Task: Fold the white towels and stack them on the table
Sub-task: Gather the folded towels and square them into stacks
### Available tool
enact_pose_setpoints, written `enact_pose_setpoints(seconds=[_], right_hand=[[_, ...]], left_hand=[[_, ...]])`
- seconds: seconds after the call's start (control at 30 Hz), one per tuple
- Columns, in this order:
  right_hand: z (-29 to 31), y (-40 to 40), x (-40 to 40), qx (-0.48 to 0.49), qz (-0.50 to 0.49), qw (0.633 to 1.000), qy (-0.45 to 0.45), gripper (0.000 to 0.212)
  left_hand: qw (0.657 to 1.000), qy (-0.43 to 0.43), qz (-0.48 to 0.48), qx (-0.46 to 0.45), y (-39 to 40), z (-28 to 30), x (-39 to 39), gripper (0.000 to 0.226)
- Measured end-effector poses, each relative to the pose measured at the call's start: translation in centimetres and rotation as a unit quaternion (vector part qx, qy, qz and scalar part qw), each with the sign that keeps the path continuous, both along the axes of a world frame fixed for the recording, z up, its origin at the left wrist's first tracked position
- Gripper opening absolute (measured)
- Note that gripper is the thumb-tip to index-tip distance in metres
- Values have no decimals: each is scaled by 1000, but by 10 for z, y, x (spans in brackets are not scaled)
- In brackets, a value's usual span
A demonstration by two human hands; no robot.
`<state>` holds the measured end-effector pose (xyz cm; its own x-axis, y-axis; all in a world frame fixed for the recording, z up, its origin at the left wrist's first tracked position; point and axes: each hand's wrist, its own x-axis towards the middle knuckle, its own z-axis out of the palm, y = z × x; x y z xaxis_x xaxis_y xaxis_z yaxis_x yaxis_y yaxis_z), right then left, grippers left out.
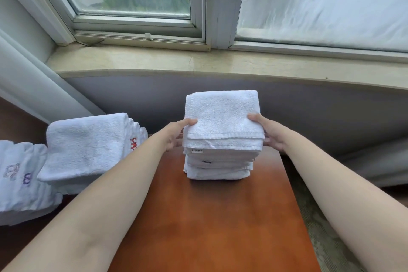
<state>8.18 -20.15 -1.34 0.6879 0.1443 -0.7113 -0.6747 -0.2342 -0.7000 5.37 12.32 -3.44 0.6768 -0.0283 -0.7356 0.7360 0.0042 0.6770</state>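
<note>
A stack of several folded white towels (218,161) stands at the far end of the brown wooden table (216,223). The top folded towel (223,115) lies on the stack. My left hand (176,134) grips its left near corner, thumb on top and fingers under the edge. My right hand (269,132) grips its right near corner the same way, fingers against the stack's side.
To the left lies a pile of larger white towels (88,146), some with red and purple embroidery. A stone windowsill (198,62) and window run along the back. Carpet (320,227) shows right of the table.
</note>
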Motion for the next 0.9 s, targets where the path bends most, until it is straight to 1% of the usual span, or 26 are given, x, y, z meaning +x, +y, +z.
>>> enact_pose_setpoints(seconds=[0.07, 0.17, 0.3, 0.5, 0.6, 0.7, 0.8, 0.9], right_hand=[[-3, -1, 0, -5, -3, 1000, 25, 89], [-5, 1, -6, 42, 15, 996, 71, 90], [-10, -2, -12, 70, 18, 992, 100, 83], [-15, -4, -11, 61, 46, 991, 113, 86], [-22, -6, -9, 66, 64, 987, 131, 86], [-32, -8, -8, 104, 70, 981, 149, 83], [-38, -8, -8, 130, 61, 978, 149, 79], [-41, -8, -8, 142, 63, 978, 142, 83]], left_hand=[[1000, 10, 3, 0, 0, -4, -2, 69], [999, 41, -26, -21, -2, -10, -5, 80], [994, 75, -59, -44, -2, -16, -10, 81], [990, 106, -75, -58, 1, -19, -12, 79], [988, 107, -81, -78, 1, -20, -11, 74], [985, 104, -96, -101, 2, -26, -10, 78], [983, 90, -108, -122, 4, -33, -8, 79], [977, 78, -121, -158, 5, -37, -7, 78]])
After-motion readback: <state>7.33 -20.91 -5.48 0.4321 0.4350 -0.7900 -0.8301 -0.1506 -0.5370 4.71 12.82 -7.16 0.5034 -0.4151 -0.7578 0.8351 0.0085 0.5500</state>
